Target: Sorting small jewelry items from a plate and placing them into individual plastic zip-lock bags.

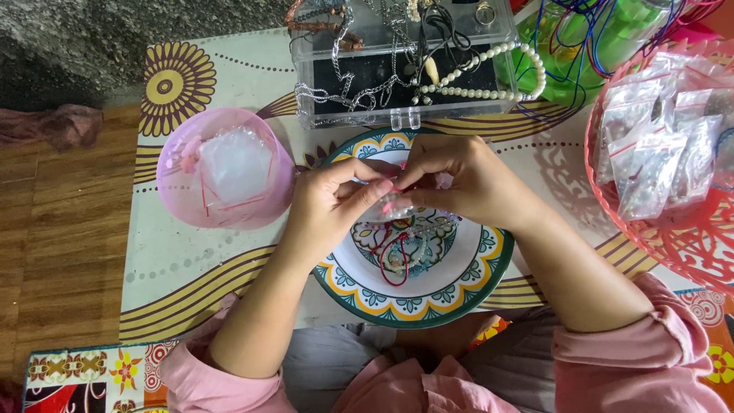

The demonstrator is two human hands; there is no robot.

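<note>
While both hands meet at the frame's centre, the left hand (332, 203) and right hand (459, 180) pinch 1 small clear bag (394, 208) between fingertips, just above the patterned plate (489, 264). A red cord (394, 264) with beads lies on the plate below. It looks like the bag's mouth is being worked; that calls for a steady pinch from both sides. Left of them sits a pink bowl (172, 180), above a clear jewellery box (367, 76), right a basket (688, 252).
</note>
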